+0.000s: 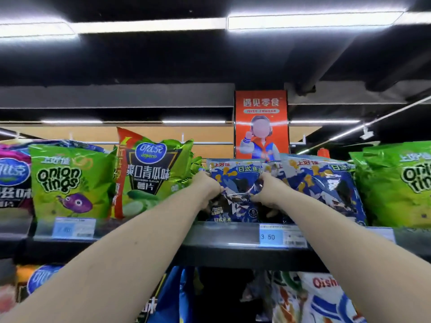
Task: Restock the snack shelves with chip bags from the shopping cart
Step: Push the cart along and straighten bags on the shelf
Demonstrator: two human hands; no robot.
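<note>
1. Blue foil marks the chip bag (235, 183) in the head view. It stands upright at the front of the upper shelf (221, 238), just above the price tag (270, 236) reading 3.50.
2. Left hand (207, 185) grips the bag's left edge and right hand (265, 190) grips its right side. The fingers of both are clamped on the foil, which creases between them. Holding it by both sides probably keeps the puffy bag upright and facing out while it is seated.
3. Just to the right stands a matching blue bag (321, 190), so this slot appears to be chosen to keep like with like.
4. To the left, a cucumber chip bag (151, 171) leans close to the left hand, and a green onion rings bag (70, 183) stands beyond it. Another onion rings bag (396, 183) sits at the far right.
5. Behind the row hangs an orange poster (261, 124).
6. More bags show on the shelf below, partly hidden by the forearms.
7. No shopping cart is in view, so how many bags remain cannot be told.
</note>
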